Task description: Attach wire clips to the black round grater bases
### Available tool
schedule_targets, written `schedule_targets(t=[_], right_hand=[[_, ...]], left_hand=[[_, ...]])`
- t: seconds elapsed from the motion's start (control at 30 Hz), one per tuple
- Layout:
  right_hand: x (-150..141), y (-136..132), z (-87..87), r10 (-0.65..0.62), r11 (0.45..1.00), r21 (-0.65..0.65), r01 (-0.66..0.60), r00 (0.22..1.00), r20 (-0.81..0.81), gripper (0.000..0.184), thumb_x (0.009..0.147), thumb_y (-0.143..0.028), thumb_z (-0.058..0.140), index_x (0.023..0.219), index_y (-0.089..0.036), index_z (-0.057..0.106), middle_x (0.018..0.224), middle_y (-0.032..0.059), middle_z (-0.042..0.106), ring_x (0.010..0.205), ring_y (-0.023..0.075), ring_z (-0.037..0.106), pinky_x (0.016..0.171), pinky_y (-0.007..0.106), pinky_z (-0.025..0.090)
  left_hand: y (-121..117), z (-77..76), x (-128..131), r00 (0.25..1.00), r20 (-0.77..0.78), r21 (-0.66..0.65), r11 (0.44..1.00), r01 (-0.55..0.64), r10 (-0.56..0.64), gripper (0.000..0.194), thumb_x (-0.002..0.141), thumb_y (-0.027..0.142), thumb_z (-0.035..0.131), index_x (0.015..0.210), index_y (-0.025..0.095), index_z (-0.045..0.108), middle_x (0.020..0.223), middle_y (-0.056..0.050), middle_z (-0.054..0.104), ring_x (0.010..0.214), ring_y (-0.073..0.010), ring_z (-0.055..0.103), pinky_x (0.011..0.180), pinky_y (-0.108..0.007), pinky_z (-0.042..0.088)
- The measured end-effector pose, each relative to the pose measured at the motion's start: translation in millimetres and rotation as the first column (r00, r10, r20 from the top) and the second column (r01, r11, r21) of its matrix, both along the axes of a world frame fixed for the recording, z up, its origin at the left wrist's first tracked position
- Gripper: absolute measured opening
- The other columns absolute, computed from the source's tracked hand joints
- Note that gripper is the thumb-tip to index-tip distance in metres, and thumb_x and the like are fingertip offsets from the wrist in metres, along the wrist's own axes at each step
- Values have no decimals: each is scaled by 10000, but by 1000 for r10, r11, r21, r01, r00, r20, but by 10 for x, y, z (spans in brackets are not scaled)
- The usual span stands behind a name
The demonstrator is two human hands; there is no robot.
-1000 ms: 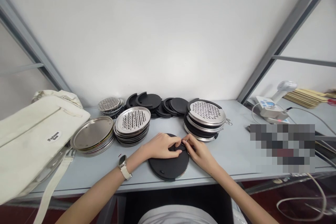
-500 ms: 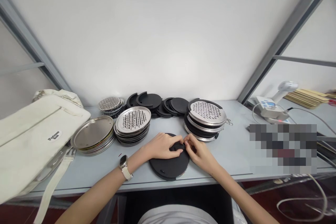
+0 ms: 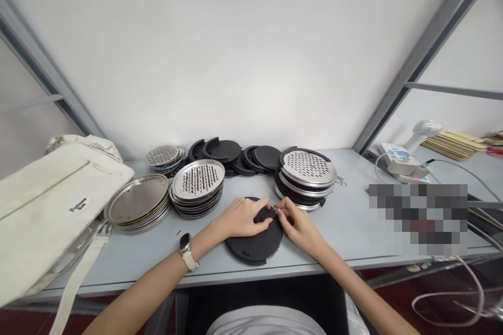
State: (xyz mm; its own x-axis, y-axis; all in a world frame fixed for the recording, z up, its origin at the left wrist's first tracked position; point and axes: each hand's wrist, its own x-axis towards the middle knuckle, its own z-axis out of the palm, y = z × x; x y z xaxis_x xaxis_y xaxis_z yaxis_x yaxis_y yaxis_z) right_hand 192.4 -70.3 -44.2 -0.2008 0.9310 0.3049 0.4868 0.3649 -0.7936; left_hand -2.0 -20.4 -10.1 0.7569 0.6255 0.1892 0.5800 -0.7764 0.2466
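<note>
Across the middle of the view runs a grey-blue desk, with a large cream bag leaning over its left end. From left to right on it stand a stack of plain metal plates, a stack of grater plates and, past the right hand, a stack of metal and black discs; loose black pieces lie against the wall behind. That right-hand stack stands near, just beyond the right fingers, but not between either hand and the work. Nearest the person, a single black disc lies flat by the front edge; being round, it shows no long axis. The left hand reaches over it from the left, its thumb and forefinger a narrow gap apart around a dark part near the far right rim; whether that grip holds anything, I cannot tell. The right hand comes in from the right, its grip drawn in to a pinch that appears to hold a small metal ring. This ring sits between the two sets of fingertips, over the far right rim of the disc, right of the left grip and at the very tips of the right one, which is the nearer; which way it faces is too small to tell.
</note>
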Motion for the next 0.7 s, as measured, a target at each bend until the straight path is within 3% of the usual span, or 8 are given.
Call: schedule_targets(t=[0.17,0.47,0.63,0.7], right_hand=[[7,6,-25,-7,1000,-30,7,1000,-7,88,957,-310,378,941,-232,416,517,-86,394,460,131,373,479,242,274],[2,7,-5,5,997,-72,-10,998,-58,83,933,-308,402,898,-242,366,510,-103,356,459,123,332,483,235,265],[0,7,-9,-5,996,-90,0,999,-54,62,911,-284,417,908,-241,373,501,-115,308,451,115,304,478,231,241],[2,8,-8,-5,996,-88,0,999,-50,59,905,-278,421,905,-241,375,501,-115,307,450,115,305,478,231,236]], left_hand=[[-10,29,-4,999,-5,-3,1000,31,-31,250,897,386,518,1112,265,558,761,8,667,689,-194,652,609,-251,387],[-1,-8,3,1000,8,4,1000,10,-10,276,882,389,532,1113,239,544,691,16,632,618,-188,612,583,-257,356],[18,-38,6,1000,19,7,1000,-15,15,180,852,399,565,835,220,554,600,33,559,534,-155,533,529,-267,279],[24,-52,7,999,23,6,1000,-23,23,231,849,408,567,724,216,535,572,30,541,523,-145,511,524,-270,253]])
